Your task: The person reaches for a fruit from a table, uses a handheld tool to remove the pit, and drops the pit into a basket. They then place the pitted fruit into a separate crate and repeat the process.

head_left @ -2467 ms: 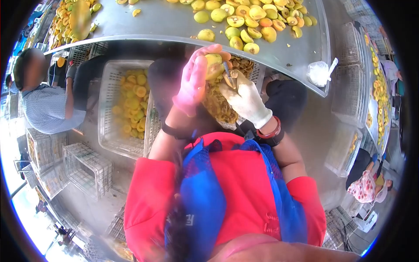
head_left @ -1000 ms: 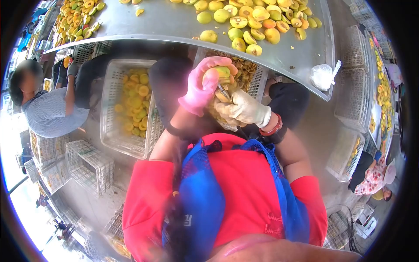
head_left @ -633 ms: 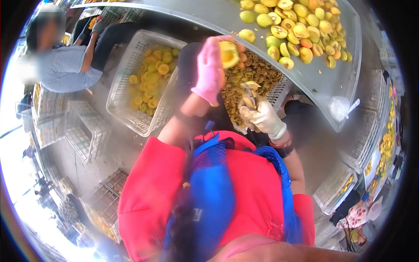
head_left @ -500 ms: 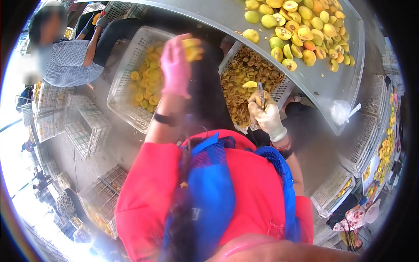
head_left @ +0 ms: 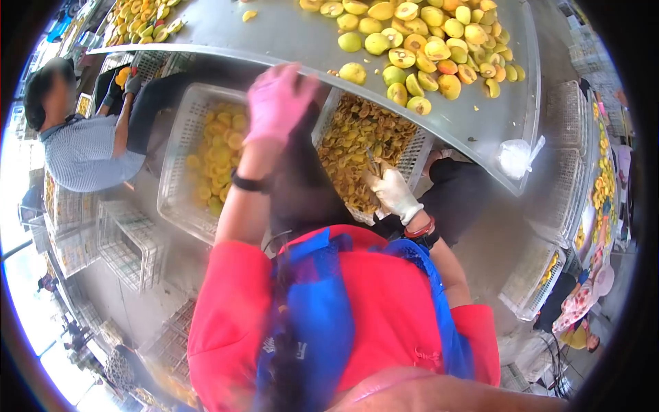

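My left hand (head_left: 276, 103), in a pink glove, is over my dark-clad leg near the steel table's edge. Its fingers look spread, somewhat blurred, and no fruit shows in them. Beside it stands a white crate (head_left: 171, 175) of yellow fruit halves (head_left: 221, 147). My right hand (head_left: 395, 193), in a stained white glove, is closed around a small metal hand tool (head_left: 373, 159), whose exact kind I cannot make out. The tool points over a second white crate (head_left: 415, 161), filled with brownish-yellow fruit scraps (head_left: 357, 134).
On the steel table (head_left: 274, 44) lies a heap of halved, peach-like fruit (head_left: 439, 48), with a clear plastic bag (head_left: 515, 158) at the near corner. A gloved co-worker (head_left: 89, 151) sits at left. Stacked crates (head_left: 127, 240) stand on the floor at left, others (head_left: 556, 185) at right.
My left hand has let go of the yellow fruit halves it held over the crate. The yellow piece by the tool's tip is gone, and my right hand is lower over the scraps. The view has shifted.
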A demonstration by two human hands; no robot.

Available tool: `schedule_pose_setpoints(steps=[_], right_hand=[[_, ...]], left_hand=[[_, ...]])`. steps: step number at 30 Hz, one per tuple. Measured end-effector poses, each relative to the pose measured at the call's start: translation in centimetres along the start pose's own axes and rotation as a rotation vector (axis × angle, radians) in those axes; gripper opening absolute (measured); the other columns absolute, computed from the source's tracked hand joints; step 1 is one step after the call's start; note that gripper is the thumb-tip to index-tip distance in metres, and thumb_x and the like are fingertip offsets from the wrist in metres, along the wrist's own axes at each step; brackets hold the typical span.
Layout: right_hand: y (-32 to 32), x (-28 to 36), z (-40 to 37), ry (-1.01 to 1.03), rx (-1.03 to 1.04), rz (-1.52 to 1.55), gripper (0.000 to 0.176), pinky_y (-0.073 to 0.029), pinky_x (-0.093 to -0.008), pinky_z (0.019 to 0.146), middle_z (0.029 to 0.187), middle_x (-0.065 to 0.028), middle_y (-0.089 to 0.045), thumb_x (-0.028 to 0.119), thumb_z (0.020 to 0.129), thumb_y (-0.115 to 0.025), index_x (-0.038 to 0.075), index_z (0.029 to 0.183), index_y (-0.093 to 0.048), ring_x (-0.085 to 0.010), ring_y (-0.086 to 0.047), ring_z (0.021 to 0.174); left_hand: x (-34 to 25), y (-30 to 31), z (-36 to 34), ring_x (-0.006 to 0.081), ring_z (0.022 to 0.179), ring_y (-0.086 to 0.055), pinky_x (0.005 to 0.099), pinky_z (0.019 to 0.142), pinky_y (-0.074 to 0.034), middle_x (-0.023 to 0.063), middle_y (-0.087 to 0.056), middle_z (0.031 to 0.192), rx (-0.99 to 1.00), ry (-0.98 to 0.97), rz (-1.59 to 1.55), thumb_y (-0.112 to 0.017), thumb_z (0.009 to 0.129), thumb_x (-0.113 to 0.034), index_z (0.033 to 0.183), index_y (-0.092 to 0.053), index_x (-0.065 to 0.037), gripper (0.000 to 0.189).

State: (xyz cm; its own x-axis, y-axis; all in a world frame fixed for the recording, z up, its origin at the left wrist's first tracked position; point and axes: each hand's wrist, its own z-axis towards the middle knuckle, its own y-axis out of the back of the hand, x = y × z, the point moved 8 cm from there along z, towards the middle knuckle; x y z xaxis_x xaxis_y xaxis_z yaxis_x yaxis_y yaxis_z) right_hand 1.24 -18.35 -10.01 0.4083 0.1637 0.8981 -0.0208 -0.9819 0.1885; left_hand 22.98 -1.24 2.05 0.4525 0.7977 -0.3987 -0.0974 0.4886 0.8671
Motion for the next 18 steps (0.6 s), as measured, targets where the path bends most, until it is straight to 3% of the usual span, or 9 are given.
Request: schedule_pose_setpoints(steps=[2,3,6,7,9,12,13,16,18], right_hand=[[-0.1,-0.4,-0.4,-0.040,0.020,0.039,0.044,-0.049,-0.0345,0.071,0.084,-0.0119,-0.065,0.027,0.093,-0.063,-0.005,0.123,-0.055,-0.0194,-0.061,0.074],[-0.1,-0.5,-0.4,-0.059,0.033,0.057,0.045,-0.049,-0.0338,0.068,0.084,-0.0113,-0.065,0.027,0.093,-0.063,-0.005,0.123,-0.055,-0.0184,-0.061,0.071],[0.2,0.9,-1.3,-0.202,0.057,0.075,0.043,-0.047,-0.0316,0.059,0.079,-0.0085,-0.064,0.025,0.093,-0.062,-0.005,0.123,-0.055,-0.0150,-0.058,0.061],[0.2,0.8,-1.5,-0.193,0.043,0.136,0.043,-0.044,-0.0299,0.052,0.075,-0.0060,-0.062,0.025,0.093,-0.063,-0.004,0.123,-0.055,-0.0121,-0.053,0.053],[0.4,0.8,-1.8,-0.206,0.041,0.153,0.044,-0.045,-0.0308,0.053,0.074,-0.0056,-0.061,0.026,0.092,-0.063,-0.004,0.123,-0.055,-0.0125,-0.053,0.054],[1.0,0.1,-2.2,-0.188,-0.008,0.128,0.043,-0.045,-0.0313,0.054,0.073,-0.0050,-0.059,0.027,0.092,-0.064,-0.003,0.123,-0.056,-0.0123,-0.054,0.057],[1.2,0.0,-2.0,-0.164,-0.027,0.122,0.042,-0.045,-0.0312,0.055,0.073,-0.0048,-0.059,0.027,0.092,-0.064,-0.002,0.122,-0.056,-0.0121,-0.054,0.058],[1.6,0.9,-2.1,-0.125,-0.058,0.198,0.028,-0.042,-0.0292,0.055,0.071,-0.0016,-0.056,0.023,0.093,-0.063,0.001,0.110,-0.058,-0.0101,-0.051,0.059],[2.0,0.9,-1.5,-0.014,-0.066,0.342,0.022,-0.040,-0.0283,0.054,0.070,0.0002,-0.055,0.021,0.094,-0.062,0.003,0.106,-0.058,-0.0088,-0.049,0.058]], left_hand=[[-3.7,-4.1,2.8,0.0326,0.119,-0.055,0.0469,0.103,-0.036,0.0143,-0.062,0.122,0.195,-0.025,0.062,-0.055,0.090,-0.056,0.119,-0.063,-0.010,0.055],[-5.2,-6.1,4.1,0.0325,0.119,-0.057,0.0464,0.102,-0.038,0.0127,-0.064,0.123,0.298,-0.039,0.151,-0.059,0.086,-0.060,0.124,-0.062,-0.010,0.064],[-6.0,-13.3,6.4,0.0306,0.117,-0.060,0.0447,0.099,-0.041,0.0139,-0.067,0.118,0.667,0.035,0.245,-0.059,0.086,-0.061,0.117,-0.063,-0.011,0.060],[-6.1,-14.2,6.9,0.0300,0.116,-0.061,0.0442,0.098,-0.043,0.0137,-0.067,0.117,0.717,0.031,0.244,-0.060,0.085,-0.062,0.119,-0.063,-0.011,0.061],[-6.0,-15.6,7.2,0.0288,0.114,-0.063,0.0432,0.095,-0.046,0.0132,-0.069,0.115,0.816,0.016,0.244,-0.063,0.083,-0.062,0.121,-0.062,-0.010,0.065],[-5.5,-14.9,7.3,0.0326,0.116,-0.061,0.0425,0.101,-0.044,0.0158,-0.065,0.123,0.612,-0.022,0.014,-0.064,0.078,-0.062,0.129,-0.059,-0.007,0.075],[-5.6,-13.6,7.0,0.0297,0.113,-0.062,0.0395,0.098,-0.047,0.0157,-0.065,0.123,0.454,-0.065,-0.108,-0.064,0.082,-0.059,0.131,-0.057,-0.004,0.075],[-5.4,-11.5,5.1,0.0251,0.110,-0.062,0.0369,0.094,-0.050,0.0153,-0.063,0.122,0.383,0.104,-0.962,-0.060,0.088,-0.056,0.137,-0.051,-0.002,0.073],[-6.6,-9.1,3.2,0.0236,0.106,-0.061,0.0362,0.090,-0.051,0.0154,-0.061,0.123,0.392,0.143,-1.311,-0.059,0.091,-0.055,0.142,-0.045,-0.002,0.074]])
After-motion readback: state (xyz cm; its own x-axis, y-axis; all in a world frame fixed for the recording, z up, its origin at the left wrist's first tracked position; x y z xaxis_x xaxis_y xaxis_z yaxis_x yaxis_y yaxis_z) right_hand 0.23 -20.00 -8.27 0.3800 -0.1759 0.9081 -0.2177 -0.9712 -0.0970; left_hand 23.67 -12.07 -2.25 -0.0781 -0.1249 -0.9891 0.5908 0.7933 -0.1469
